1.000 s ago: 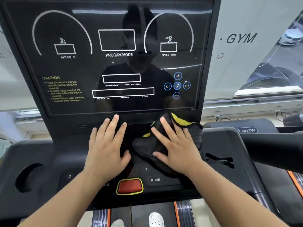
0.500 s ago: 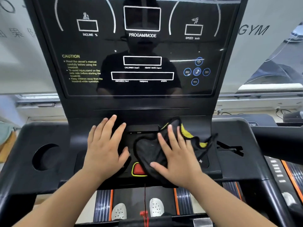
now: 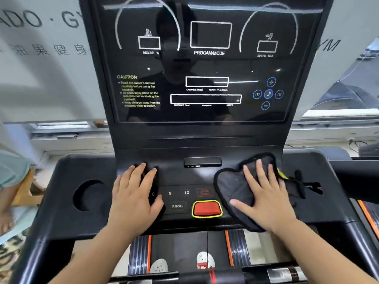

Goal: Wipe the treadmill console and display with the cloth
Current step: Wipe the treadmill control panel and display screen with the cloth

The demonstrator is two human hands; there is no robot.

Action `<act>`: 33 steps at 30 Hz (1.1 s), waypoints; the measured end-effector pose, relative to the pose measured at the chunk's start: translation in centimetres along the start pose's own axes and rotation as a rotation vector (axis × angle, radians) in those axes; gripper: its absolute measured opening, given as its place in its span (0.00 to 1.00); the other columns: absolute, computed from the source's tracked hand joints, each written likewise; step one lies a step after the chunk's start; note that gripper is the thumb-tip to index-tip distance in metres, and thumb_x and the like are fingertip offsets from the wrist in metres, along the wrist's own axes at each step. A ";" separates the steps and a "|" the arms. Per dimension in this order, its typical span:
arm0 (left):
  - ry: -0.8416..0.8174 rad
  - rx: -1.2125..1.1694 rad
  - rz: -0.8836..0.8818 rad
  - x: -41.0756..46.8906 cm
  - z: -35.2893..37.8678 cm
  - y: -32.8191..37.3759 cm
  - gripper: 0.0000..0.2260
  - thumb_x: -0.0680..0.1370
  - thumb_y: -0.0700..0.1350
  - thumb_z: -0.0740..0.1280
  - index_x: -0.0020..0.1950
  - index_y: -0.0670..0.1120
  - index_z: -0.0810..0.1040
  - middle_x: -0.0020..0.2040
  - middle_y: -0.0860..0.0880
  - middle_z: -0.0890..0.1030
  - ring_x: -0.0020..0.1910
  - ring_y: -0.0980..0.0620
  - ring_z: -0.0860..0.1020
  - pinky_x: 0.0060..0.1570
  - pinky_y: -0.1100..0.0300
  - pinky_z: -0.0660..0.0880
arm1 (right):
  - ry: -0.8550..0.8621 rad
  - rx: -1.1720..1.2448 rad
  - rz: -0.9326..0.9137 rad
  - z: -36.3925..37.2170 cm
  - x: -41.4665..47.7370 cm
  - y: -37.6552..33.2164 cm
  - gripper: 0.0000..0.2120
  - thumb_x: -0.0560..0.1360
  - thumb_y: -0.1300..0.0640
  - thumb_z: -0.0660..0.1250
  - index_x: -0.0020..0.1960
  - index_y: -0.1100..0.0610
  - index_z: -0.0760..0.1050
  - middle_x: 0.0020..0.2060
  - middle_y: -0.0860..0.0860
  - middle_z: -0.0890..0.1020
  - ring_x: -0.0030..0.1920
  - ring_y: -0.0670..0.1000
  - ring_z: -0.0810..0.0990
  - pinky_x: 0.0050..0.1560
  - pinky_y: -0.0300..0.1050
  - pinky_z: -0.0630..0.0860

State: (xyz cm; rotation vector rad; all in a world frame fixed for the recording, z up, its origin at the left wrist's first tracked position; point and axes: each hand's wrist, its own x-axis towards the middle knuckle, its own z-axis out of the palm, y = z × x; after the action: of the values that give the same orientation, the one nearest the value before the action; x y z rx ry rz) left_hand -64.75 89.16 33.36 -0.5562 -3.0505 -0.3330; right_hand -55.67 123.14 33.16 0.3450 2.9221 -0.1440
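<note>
On the black plastic treadmill console [image 3: 180,175], beneath its glossy black display panel [image 3: 205,64]: round cup recess [image 3: 88,195] far left, contents indiscernible; left hand [image 3: 133,199] flat, fingers straight, grasping nothing; red yellow-rimmed button [image 3: 207,209]; right hand [image 3: 264,197], fingers extended, pressing dark grey yellow-edged cloth [image 3: 231,189] onto the console's right side.

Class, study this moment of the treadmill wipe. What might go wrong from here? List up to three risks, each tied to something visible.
1. The cloth lies right beside the red button; a leftward sweep by the right hand might press it.
2. The left hand rests flat on the keypad beside the PROG button; leaning could trigger keys.
3. The cloth's loose strap trails right and may snag.
</note>
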 end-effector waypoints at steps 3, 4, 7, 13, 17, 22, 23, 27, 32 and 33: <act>-0.005 -0.019 -0.017 -0.9 -0.2 -2.3 0.29 0.73 0.59 0.59 0.70 0.46 0.76 0.72 0.41 0.74 0.72 0.37 0.69 0.69 0.35 0.66 | -0.064 -0.010 -0.082 0.2 -0.2 -3.8 0.54 0.62 0.12 0.35 0.81 0.38 0.36 0.81 0.48 0.32 0.82 0.59 0.36 0.78 0.65 0.50; -0.010 -0.022 -0.017 -1.3 -0.2 -3.1 0.28 0.73 0.58 0.59 0.70 0.46 0.76 0.71 0.41 0.74 0.72 0.37 0.69 0.69 0.35 0.66 | -0.098 -0.016 -0.130 0.1 -0.3 -5.3 0.54 0.61 0.12 0.35 0.80 0.37 0.33 0.80 0.46 0.29 0.81 0.58 0.33 0.78 0.65 0.48; -0.031 -0.031 -0.020 -2.5 -0.4 -5.0 0.28 0.74 0.58 0.58 0.70 0.47 0.76 0.72 0.42 0.73 0.73 0.38 0.67 0.70 0.35 0.66 | -0.193 -0.020 -0.259 0.0 -0.9 -10.0 0.52 0.62 0.13 0.40 0.79 0.34 0.30 0.78 0.43 0.25 0.79 0.57 0.25 0.79 0.65 0.42; 0.012 -0.076 -0.002 -4.0 -1.1 -8.0 0.27 0.74 0.56 0.59 0.68 0.45 0.78 0.71 0.42 0.75 0.70 0.38 0.70 0.67 0.38 0.68 | -0.194 -0.044 -0.343 0.7 -0.4 -18.9 0.53 0.63 0.13 0.40 0.80 0.37 0.32 0.78 0.45 0.26 0.79 0.58 0.25 0.79 0.68 0.39; 0.078 -0.093 0.031 -4.8 -1.4 -9.3 0.26 0.73 0.57 0.61 0.63 0.43 0.81 0.66 0.42 0.78 0.65 0.39 0.74 0.62 0.43 0.71 | -0.244 -0.011 -0.364 0.5 -0.1 -23.6 0.52 0.68 0.16 0.51 0.81 0.38 0.33 0.79 0.46 0.27 0.78 0.59 0.23 0.78 0.66 0.35; 0.138 -0.109 0.039 -5.3 -1.3 -9.7 0.24 0.71 0.60 0.64 0.55 0.43 0.83 0.52 0.45 0.80 0.51 0.40 0.77 0.49 0.45 0.76 | -0.173 -0.006 -0.441 -0.9 -0.8 -25.8 0.42 0.75 0.24 0.56 0.83 0.40 0.52 0.84 0.49 0.51 0.82 0.60 0.49 0.78 0.62 0.53; 0.132 -0.102 0.040 -5.2 -1.2 -9.7 0.24 0.71 0.61 0.64 0.53 0.43 0.83 0.49 0.46 0.80 0.48 0.40 0.77 0.46 0.46 0.76 | -0.091 0.040 -0.436 -1.2 -0.8 -25.4 0.38 0.76 0.28 0.59 0.81 0.43 0.60 0.81 0.50 0.62 0.79 0.60 0.60 0.75 0.60 0.61; 0.089 -0.094 0.038 -4.7 -1.1 -9.6 0.23 0.70 0.62 0.64 0.48 0.45 0.82 0.43 0.48 0.78 0.42 0.42 0.76 0.40 0.48 0.76 | 0.400 0.106 -0.240 -1.5 0.5 -21.1 0.24 0.73 0.40 0.68 0.64 0.51 0.80 0.54 0.52 0.81 0.52 0.59 0.78 0.50 0.55 0.75; 0.059 -0.129 0.010 -4.1 -1.6 -8.3 0.13 0.67 0.52 0.77 0.35 0.46 0.76 0.33 0.50 0.74 0.35 0.43 0.75 0.32 0.54 0.72 | 0.290 -0.033 -0.145 -1.4 2.4 -18.1 0.14 0.67 0.46 0.80 0.49 0.51 0.85 0.45 0.51 0.82 0.50 0.61 0.78 0.49 0.54 0.72; 0.044 -0.136 0.006 -4.1 -1.7 -7.9 0.14 0.66 0.49 0.79 0.33 0.47 0.75 0.31 0.51 0.73 0.34 0.43 0.74 0.31 0.55 0.72 | 0.307 -0.005 -0.182 -1.4 2.5 -18.1 0.10 0.67 0.48 0.81 0.44 0.51 0.84 0.42 0.50 0.82 0.49 0.61 0.78 0.48 0.53 0.71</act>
State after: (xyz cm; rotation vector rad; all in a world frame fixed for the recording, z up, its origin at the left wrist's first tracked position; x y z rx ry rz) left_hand -63.71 80.11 33.20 -0.5556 -2.9989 -0.5485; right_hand -62.66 106.37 35.35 0.1066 3.2555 -0.1185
